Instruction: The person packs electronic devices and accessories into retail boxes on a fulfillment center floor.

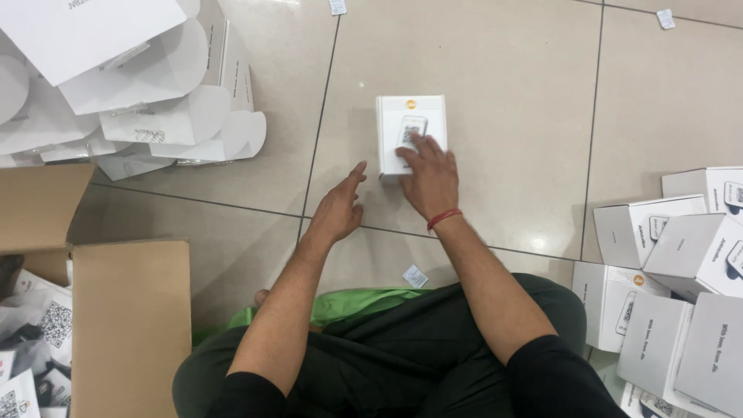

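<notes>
Looking down from the head camera, a floor of large beige glossy tiles (pixel 503 93) with dark grout lines fills the view, and small white paper scraps (pixel 416 276) lie scattered on it. The person sits on this floor in dark clothing.

A small white box (pixel 411 133) lies flat on the tiles, straight ahead of the person. The right hand (pixel 428 176), a red thread at its wrist, rests on the box's near edge with fingers spread flat, pressing rather than clasping. The left hand (pixel 339 207) hovers just beside the box, open and holding nothing.

At lower left, an open brown cardboard carton (pixel 128 325) holds white printed sheets and plastic wrapping. At upper left lies a heap of unfolded white box blanks (pixel 147 85). Along the right edge, closed white boxes (pixel 681 271) sit stacked together.
</notes>
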